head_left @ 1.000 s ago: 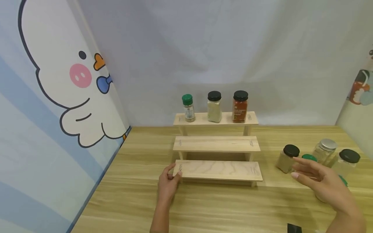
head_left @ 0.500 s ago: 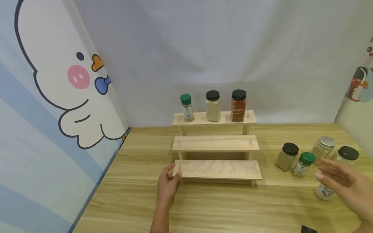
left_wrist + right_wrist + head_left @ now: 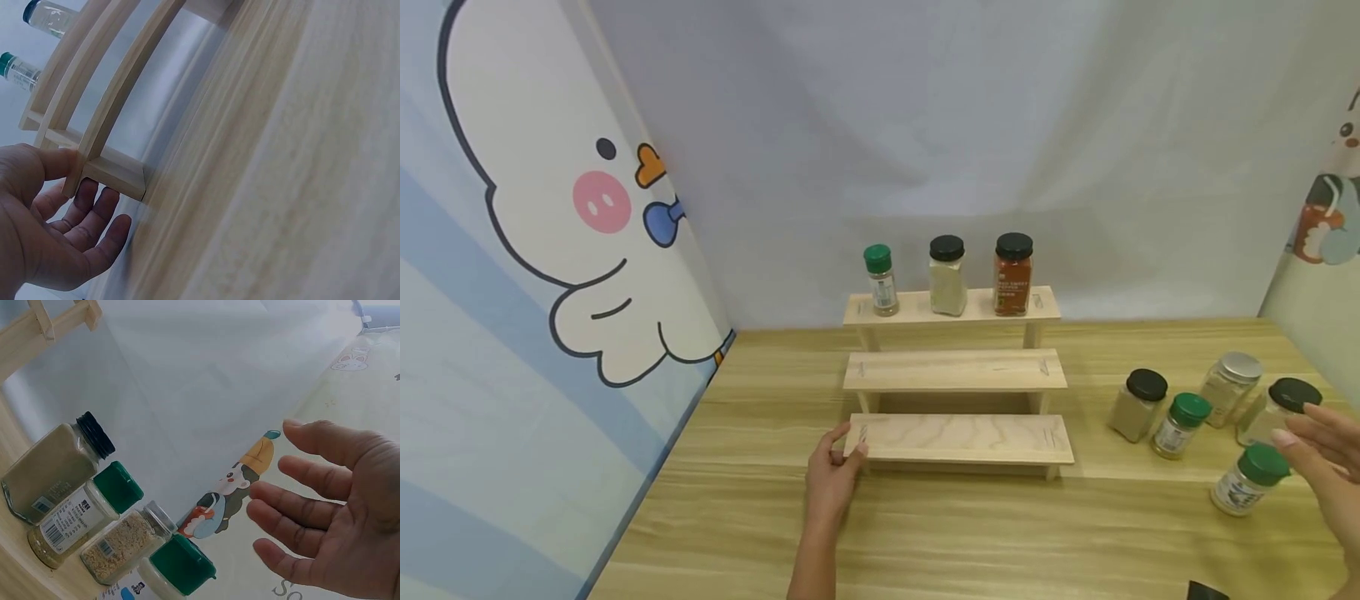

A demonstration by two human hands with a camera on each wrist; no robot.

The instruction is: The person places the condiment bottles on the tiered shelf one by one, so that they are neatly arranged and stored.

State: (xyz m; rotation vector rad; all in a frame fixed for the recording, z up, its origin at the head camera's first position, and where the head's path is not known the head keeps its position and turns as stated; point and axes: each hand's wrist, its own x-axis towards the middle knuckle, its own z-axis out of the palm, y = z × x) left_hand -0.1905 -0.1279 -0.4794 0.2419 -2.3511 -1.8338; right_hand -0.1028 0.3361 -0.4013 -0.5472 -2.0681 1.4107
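My left hand (image 3: 832, 482) grips the left end of the lowest step of a three-tier wooden spice rack (image 3: 962, 437). In the left wrist view its thumb lies over the board, with fingers curled beneath. My right hand (image 3: 1330, 479) is raised at the right edge with nothing in it, fingers spread and slightly bent in the right wrist view. Nearest to it are a white-labelled shaker with a green cap (image 3: 1242, 485) and a black-lidded jar (image 3: 1270, 417). A small green-capped bottle (image 3: 1172, 435), a square black-lidded jar (image 3: 1135, 414) and a silver-lidded jar (image 3: 1225, 392) stand close by.
On the rack's top tier are a green-capped bottle (image 3: 883, 287), a black-lidded jar of pale powder (image 3: 948, 285) and a red pepper jar (image 3: 1012, 283). A pale curtain (image 3: 1075, 125) hangs behind the wooden table (image 3: 1000, 533). A black object (image 3: 1206, 592) shows at the bottom edge.
My right hand has moved right, away from the square black-lidded jar, uncovering the small green-capped bottle and the white-labelled shaker. My left hand stays on the rack.
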